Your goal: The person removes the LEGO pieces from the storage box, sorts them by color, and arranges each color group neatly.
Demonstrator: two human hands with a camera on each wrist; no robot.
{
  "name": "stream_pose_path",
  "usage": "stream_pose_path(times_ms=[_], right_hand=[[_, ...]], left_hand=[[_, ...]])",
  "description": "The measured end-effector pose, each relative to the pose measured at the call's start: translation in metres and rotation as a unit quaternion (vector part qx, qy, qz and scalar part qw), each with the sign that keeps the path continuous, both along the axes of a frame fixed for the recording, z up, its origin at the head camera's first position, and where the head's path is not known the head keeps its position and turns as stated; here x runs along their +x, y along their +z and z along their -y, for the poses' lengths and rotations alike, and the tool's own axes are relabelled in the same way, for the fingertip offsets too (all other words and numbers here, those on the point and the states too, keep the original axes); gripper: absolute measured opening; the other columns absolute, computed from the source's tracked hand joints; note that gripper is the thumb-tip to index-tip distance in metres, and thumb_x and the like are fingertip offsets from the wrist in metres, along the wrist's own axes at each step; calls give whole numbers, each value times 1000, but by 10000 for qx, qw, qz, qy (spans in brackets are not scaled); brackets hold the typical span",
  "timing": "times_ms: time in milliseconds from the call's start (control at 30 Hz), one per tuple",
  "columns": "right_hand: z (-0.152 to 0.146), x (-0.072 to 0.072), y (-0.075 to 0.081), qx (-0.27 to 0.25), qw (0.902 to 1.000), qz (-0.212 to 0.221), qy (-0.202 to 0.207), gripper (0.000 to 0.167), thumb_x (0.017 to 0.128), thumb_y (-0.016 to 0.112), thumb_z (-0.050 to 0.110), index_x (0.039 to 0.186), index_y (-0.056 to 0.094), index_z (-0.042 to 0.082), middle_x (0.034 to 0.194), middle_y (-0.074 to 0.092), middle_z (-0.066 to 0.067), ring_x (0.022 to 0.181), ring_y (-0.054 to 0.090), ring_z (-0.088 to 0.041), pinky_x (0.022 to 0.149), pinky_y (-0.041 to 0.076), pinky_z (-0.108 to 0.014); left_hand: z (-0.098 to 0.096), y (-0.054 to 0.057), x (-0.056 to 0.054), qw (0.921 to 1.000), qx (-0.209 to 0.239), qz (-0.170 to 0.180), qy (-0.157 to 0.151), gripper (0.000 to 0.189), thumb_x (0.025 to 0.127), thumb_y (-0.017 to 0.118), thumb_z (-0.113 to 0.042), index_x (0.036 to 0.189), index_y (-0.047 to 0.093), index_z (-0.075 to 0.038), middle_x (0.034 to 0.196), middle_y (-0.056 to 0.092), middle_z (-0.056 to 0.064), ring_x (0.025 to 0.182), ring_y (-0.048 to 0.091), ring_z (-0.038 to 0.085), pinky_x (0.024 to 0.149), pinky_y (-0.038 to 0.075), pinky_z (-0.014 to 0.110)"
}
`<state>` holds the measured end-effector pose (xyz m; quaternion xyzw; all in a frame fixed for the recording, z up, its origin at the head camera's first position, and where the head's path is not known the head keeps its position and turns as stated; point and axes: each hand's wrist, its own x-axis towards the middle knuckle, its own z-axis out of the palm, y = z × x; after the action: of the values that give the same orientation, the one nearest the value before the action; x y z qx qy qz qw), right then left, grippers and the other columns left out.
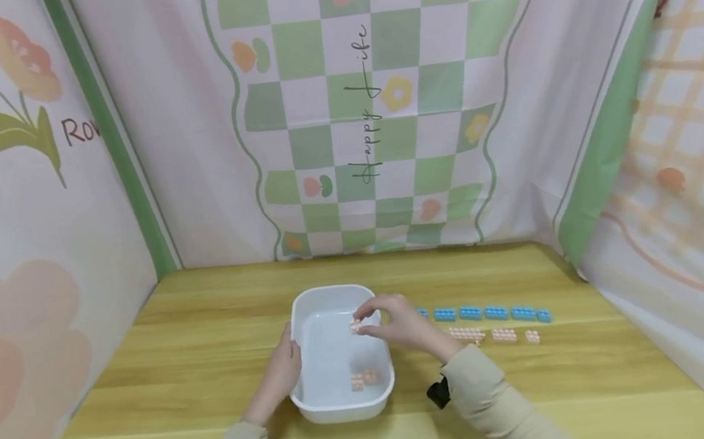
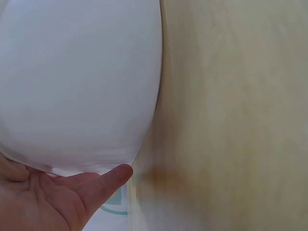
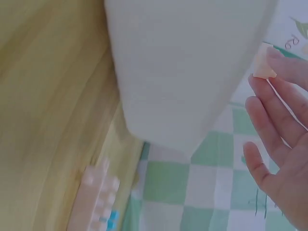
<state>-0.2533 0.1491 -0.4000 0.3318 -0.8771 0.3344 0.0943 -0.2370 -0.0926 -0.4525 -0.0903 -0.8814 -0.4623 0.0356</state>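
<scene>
A white plastic basin (image 1: pixel 346 414) stands on the table, with two small pale-pink building bricks (image 1: pixel 357 382) on its floor near the front right corner. My left hand (image 1: pixel 284 363) holds the basin's left side at the rim; in the left wrist view its fingers lie against the outer wall (image 2: pixel 82 82). Between thumb and fingertips, my right hand (image 1: pixel 398 324) pinches another small pink brick (image 1: pixel 355 326) above the basin's right side. That pink brick (image 3: pixel 263 62) shows between thumb and index finger in the right wrist view, the other fingers spread apart.
Right of the basin, a row of blue bricks (image 1: pixel 470 313) lies on the wooden table (image 1: pixel 207 325). In front of it lie several pink bricks (image 1: pixel 504 335) of different lengths, partly hidden by the right hand. Printed curtains (image 1: pixel 186 159) enclose the table's back and sides.
</scene>
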Motion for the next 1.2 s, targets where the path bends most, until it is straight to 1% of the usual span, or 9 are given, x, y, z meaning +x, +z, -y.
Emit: stream_pose_path(times_ms=[100,200,300,433,533,733,867,1100,1200], right_hand=[[-8,0,-1,49,9994,179,-293,21,84,70,24,103,70,13,99,69,-1,96,64,-23,87,53,-44],[-15,0,0,59,9977,443,-505,22,84,70,27,103,69,15,100,69,0,99,63,-22,91,51,-46],[-23,-2,-2,-12,9970,556,-532,24,85,69,27,104,69,13,101,69,-3,100,62,-26,92,50,-51],[-37,-4,-5,-99,9970,504,-573,24,85,69,25,104,69,11,102,68,-6,101,61,-31,93,48,-55],[-47,-5,-6,-122,9961,537,-685,24,84,69,26,104,69,13,103,69,-5,102,61,-29,93,47,-56],[-63,-5,-10,-184,9933,726,-875,27,84,69,31,106,69,14,106,68,-4,104,60,-31,92,49,-54],[-75,-4,-14,-271,9921,784,-940,28,85,69,30,106,68,12,105,67,-6,104,60,-33,92,48,-56],[-99,-2,-18,-208,9895,780,-1203,28,86,68,28,108,67,11,106,67,-8,103,59,-33,90,49,-55],[-110,-2,-18,-266,9886,749,-1277,27,86,68,25,108,67,11,105,67,-9,103,59,-34,90,49,-55]], left_hand=[[1,-1,0,10000,8,68,-6,50,99,27,-8,146,17,9,144,30,31,127,40,46,101,42,55],[2,0,0,9999,-11,151,3,51,100,26,-9,146,16,8,145,29,31,127,40,46,100,43,54],[2,1,0,9998,-29,187,3,50,100,26,-9,146,16,8,146,28,30,128,39,45,102,41,54],[2,0,-1,9998,-25,216,-14,51,100,26,-9,147,15,6,147,27,29,127,40,45,100,43,54],[2,0,-1,9998,-45,196,-18,51,100,26,-9,147,15,6,147,28,29,126,41,46,98,45,54],[2,0,-2,9998,-124,148,9,50,100,26,-10,146,16,8,145,30,31,128,39,46,103,39,56],[2,-1,-3,9998,-150,148,30,50,100,26,-10,146,16,8,145,30,31,128,39,46,103,40,56],[1,-2,-5,9998,-77,204,47,51,100,26,-11,147,15,5,144,32,31,123,45,46,96,48,53],[1,-2,-5,9997,-80,239,53,51,100,26,-11,148,15,4,145,32,30,122,46,45,94,49,52]])
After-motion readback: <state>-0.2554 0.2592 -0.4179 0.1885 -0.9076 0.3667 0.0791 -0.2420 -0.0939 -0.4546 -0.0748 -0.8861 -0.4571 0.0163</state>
